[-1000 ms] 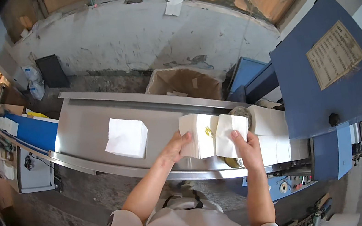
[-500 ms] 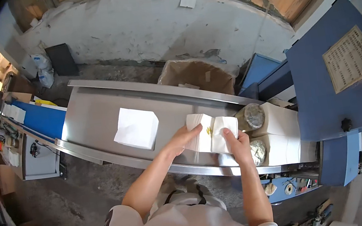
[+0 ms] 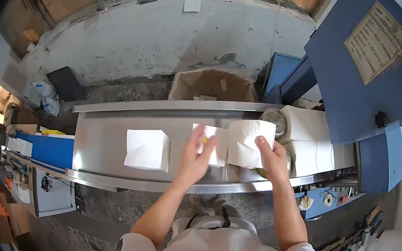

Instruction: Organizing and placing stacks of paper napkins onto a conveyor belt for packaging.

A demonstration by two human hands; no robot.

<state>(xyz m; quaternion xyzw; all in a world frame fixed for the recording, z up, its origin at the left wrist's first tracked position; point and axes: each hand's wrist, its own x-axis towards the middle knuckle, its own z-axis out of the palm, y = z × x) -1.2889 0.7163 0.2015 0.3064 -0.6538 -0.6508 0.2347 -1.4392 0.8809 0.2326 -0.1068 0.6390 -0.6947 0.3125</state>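
Observation:
My right hand (image 3: 273,159) grips a stack of white folded paper napkins (image 3: 245,142), thumb on top and the other fingers mostly hidden. Left of it, a smaller white napkin stack (image 3: 218,148) sits over the metal trough. My left hand (image 3: 193,160), its fingertips smeared by motion, is at that stack's left edge with thumb and fingers apart. A small yellow mark or scrap (image 3: 204,139) shows between them; which it is, I cannot tell. Farther left, a separate block of white napkins (image 3: 146,150) rests on the trough.
The steel trough (image 3: 102,134) has raised rims. Long rows of white napkins (image 3: 307,128) lie at its right end beside a clear-wrapped round object (image 3: 275,121). A blue machine panel (image 3: 363,51) rises at right. Behind the trough stands a lined cardboard box (image 3: 213,85).
The napkin stack that both hands held opened is now in two parts. My right hand keeps one part; my left hand has shifted left and up, off the other. The view has tilted slightly.

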